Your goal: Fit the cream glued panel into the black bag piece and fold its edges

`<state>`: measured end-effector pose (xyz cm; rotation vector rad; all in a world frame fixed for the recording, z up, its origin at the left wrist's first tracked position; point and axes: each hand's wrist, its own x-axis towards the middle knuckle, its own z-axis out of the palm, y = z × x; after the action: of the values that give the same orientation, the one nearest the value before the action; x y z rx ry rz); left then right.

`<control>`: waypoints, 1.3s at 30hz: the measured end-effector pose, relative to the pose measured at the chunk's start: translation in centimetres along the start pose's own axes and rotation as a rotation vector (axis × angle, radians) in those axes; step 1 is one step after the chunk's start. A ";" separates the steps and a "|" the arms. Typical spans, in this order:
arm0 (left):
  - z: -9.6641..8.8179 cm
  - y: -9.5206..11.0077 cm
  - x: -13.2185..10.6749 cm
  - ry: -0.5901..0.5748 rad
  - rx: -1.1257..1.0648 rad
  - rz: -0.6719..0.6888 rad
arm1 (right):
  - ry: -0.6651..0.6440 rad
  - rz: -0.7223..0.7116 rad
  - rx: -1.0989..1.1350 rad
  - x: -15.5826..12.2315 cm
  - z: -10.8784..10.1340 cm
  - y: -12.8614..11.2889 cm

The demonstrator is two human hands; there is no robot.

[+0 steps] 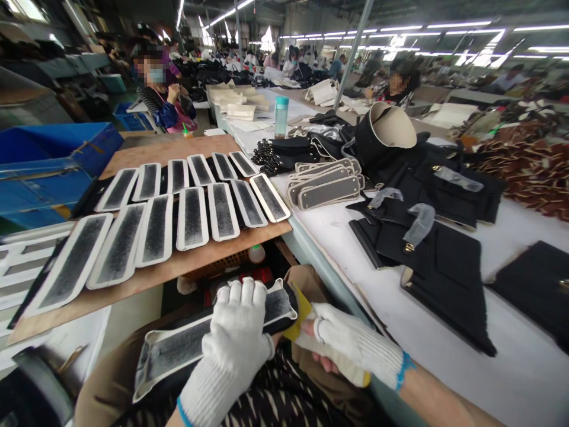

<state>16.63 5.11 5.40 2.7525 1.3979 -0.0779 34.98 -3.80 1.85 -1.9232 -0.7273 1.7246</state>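
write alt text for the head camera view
A gloved left hand lies over a pale-edged dark panel on the person's lap; the gloved right hand touches yellow material at its end. Similar panels lie on a brown board, black pieces on a white table.

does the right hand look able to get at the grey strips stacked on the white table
Probably yes, with a stretch: nothing seems to stand between the right hand and the grey strips, though it would likely have to let go of the yellow piece first.
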 end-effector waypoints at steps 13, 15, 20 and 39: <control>-0.9 0.2 -0.2 -0.027 0.014 -0.014 | -0.003 -0.081 -0.215 -1.8 -1.5 0.3; -1.0 0.3 -0.2 -0.030 0.015 -0.016 | -0.008 -0.081 -0.242 -2.5 -1.7 0.0; -0.8 0.1 -0.4 -0.034 0.014 -0.015 | -0.058 -0.072 -0.264 -3.0 -1.1 -1.4; -0.5 -0.4 0.2 -0.060 0.016 0.018 | -0.104 0.100 -0.165 -2.2 0.2 -3.2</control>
<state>16.45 5.49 5.92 2.7502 1.3641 -0.1696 34.34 -2.77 5.56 -2.0220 -0.8483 1.8892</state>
